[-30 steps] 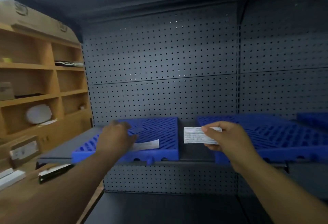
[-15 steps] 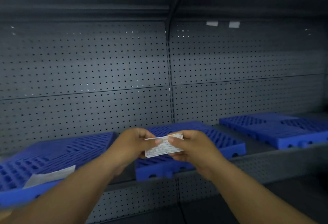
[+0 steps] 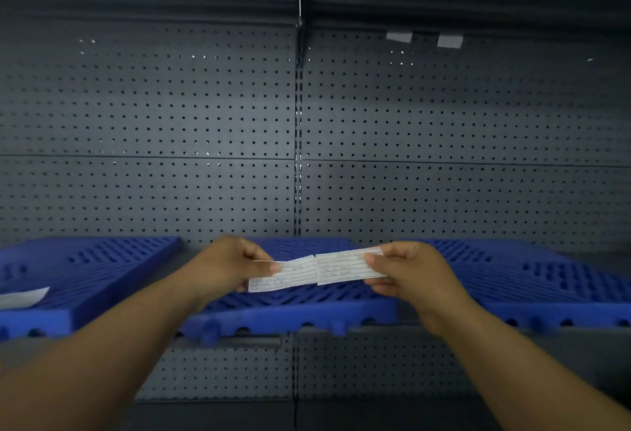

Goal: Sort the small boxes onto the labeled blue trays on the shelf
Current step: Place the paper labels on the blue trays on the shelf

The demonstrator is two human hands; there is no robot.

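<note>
While the left hand (image 3: 222,270) pinches one label (image 3: 286,275), the right hand (image 3: 406,273) pinches a second label (image 3: 341,266), seemingly separate.

Person seen only as two arms: left forearm (image 3: 112,345) and right forearm (image 3: 505,355), both bare along whole visible length, wide-angle lens swelling them toward lower frame edge. Left hand (image 3: 222,266) bare, knuckles softened by blur. Right hand (image 3: 409,273) bare, sharper, knuckle creases and thumb outline readable — nails too blurred to describe. Upper arms out of frame
</note>
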